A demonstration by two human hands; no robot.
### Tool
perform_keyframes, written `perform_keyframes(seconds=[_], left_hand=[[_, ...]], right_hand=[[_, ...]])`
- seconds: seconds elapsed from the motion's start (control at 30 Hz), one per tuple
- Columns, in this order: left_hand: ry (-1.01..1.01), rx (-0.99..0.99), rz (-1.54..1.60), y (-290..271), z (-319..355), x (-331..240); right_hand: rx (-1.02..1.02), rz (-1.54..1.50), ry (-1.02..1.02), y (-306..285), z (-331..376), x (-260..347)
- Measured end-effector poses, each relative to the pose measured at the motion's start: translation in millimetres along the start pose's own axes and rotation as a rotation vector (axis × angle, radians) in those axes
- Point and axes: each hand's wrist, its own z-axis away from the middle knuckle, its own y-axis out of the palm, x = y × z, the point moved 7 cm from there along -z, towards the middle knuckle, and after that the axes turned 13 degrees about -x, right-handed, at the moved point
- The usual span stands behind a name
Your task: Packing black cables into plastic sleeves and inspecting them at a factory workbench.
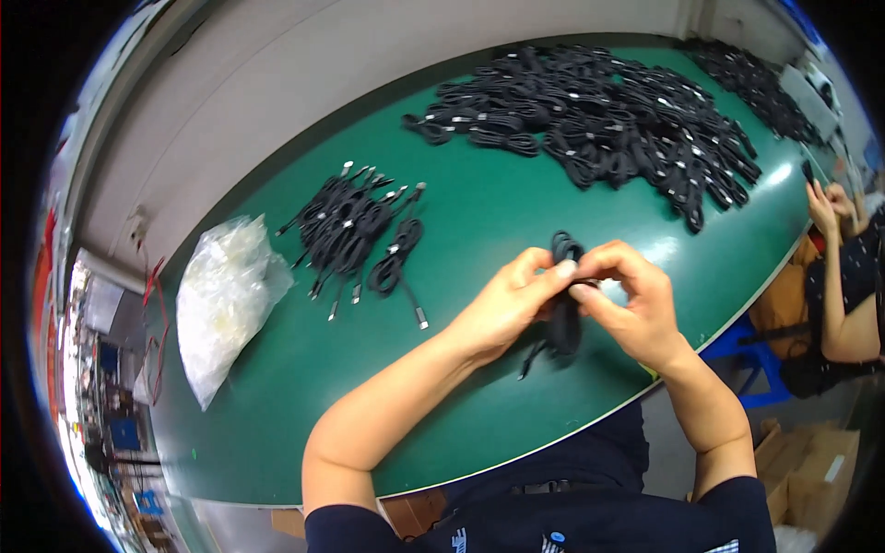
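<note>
A coiled black cable (pixel 565 323) is held above the green table (pixel 461 276) between both my hands. My left hand (pixel 521 300) pinches the coil near its middle. Thumb and fingers of my right hand (pixel 631 300) close on the same cable from the other side, at a short dark piece around its middle. One plug end hangs below the coil. To the left lies a small heap of coiled black cables (pixel 346 221) with their plugs sticking out, and a single cable coil (pixel 398 253) rests beside it.
A large pile of black cables (pixel 599 115) covers the far right of the table, with another pile (pixel 751 83) beyond it. A clear plastic bag (pixel 226 300) stands at the left. Another person's hands (pixel 830 205) are at the right edge, near a blue stool (pixel 751 364) and cardboard boxes (pixel 811 475).
</note>
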Motion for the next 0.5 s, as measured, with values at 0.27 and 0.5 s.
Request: perform_keyframes(seconds=[0.27,0.5], left_hand=[[-0.031,0.019,0.015,19.5,-3.9,11.4],[0.056,0.051,-0.372,25.1,22.0,-9.1]], right_hand=[[0.218,-0.065,0.224,3.8,13.7,5.5],[-0.025,-0.262,0.387,-40.8,0.2,-13.6]])
